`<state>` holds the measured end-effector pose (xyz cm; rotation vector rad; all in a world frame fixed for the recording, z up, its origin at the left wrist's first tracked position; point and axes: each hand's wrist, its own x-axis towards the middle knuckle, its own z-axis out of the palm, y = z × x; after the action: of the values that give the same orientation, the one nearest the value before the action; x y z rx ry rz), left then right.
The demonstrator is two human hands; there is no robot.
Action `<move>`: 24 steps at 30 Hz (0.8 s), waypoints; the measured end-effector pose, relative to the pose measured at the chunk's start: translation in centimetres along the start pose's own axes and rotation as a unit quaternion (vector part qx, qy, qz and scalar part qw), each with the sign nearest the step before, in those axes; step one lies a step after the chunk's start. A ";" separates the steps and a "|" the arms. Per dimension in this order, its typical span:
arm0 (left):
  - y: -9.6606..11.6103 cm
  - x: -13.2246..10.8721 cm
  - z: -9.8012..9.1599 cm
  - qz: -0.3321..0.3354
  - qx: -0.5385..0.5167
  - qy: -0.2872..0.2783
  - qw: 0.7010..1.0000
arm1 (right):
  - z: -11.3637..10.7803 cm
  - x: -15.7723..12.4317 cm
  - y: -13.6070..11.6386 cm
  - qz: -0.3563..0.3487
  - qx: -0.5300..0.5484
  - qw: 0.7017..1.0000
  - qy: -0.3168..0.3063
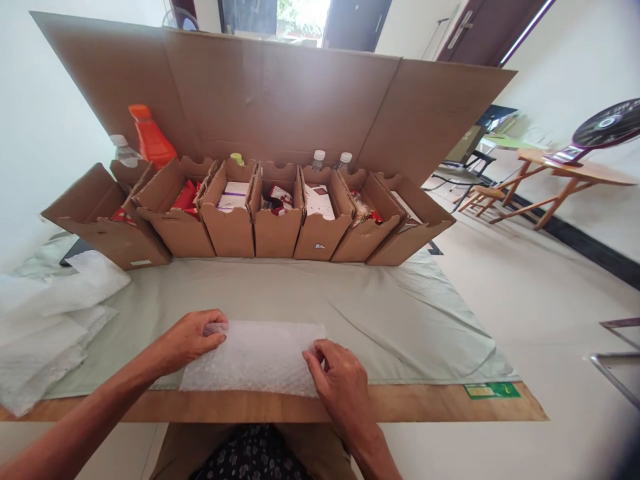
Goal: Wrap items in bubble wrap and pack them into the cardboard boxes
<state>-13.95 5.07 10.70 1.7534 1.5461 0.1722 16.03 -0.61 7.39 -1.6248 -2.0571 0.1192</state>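
A translucent sheet of bubble wrap [260, 360] lies flat near the front edge of the cloth-covered table. My left hand [193, 340] pinches its upper left corner between thumb and fingers. On the opposite side, my right hand [340, 373] has its fingers curled and closed on the right edge of the sheet, close to the upper corner. Further left, a loose heap of more bubble wrap [55, 307] rests on the cloth, apart from my left hand.
Several cardboard bins [277, 230] stand in a row across the table, holding packets and boxes. A tall cardboard panel [280, 87] rises behind them, with an orange bottle [151, 137] before it. A fan [607, 123] stands on a wooden table [580, 170] at right.
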 end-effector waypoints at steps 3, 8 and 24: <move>-1.2 0.1 -0.5 -0.011 0.079 0.035 0.996 | 1.3 1.1 -0.3 -0.018 -0.041 0.999 -0.004; -2.7 -0.1 0.2 -0.029 0.154 0.121 0.980 | 1.9 0.8 2.3 0.011 -0.078 0.997 0.019; 3.0 2.1 2.3 0.113 0.312 0.027 0.943 | 1.3 1.8 0.6 0.066 0.026 0.993 -0.097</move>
<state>-9.77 6.05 10.10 2.4398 1.5325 -0.1852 15.70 1.54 6.63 -1.7766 -2.0670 0.3867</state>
